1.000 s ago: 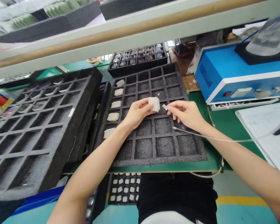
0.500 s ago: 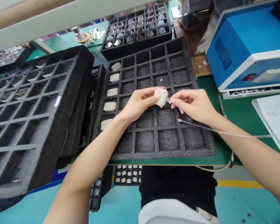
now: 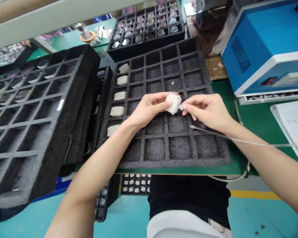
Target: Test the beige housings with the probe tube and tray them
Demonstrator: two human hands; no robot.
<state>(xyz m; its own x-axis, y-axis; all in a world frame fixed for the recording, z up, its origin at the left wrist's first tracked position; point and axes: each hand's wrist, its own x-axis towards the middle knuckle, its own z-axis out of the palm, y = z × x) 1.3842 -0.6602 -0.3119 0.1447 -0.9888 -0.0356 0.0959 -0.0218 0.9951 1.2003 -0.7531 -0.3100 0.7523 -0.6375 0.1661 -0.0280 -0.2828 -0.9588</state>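
Note:
My left hand [image 3: 152, 107] is closed on a cream-coloured watch case [image 3: 173, 103], thumb on its face, held over the middle of a black foam tray [image 3: 175, 163]. At the case's right edge, my right hand [image 3: 205, 109] pinches a small, pale, shiny strip [image 3: 180, 107]; its exact kind is too small to make out. Just below the right hand lies the metal tip of a clear thin tube [image 3: 213, 133], which runs off to the right. Several similar cream cases, among them one near the middle [image 3: 117, 111], fill the tray's left column.
A stack of foam trays [image 3: 52, 124] leans at the left. Behind stands another tray [image 3: 149, 43] of dark glassy pieces. At the right are a blue machine [image 3: 268, 43] and papers [image 3: 291, 122]. A shelf bar [image 3: 64, 19] crosses the top.
The hands keep their hold on the case and strip, shifted very slightly to the right. The view has tilted a little; nothing has been let go.

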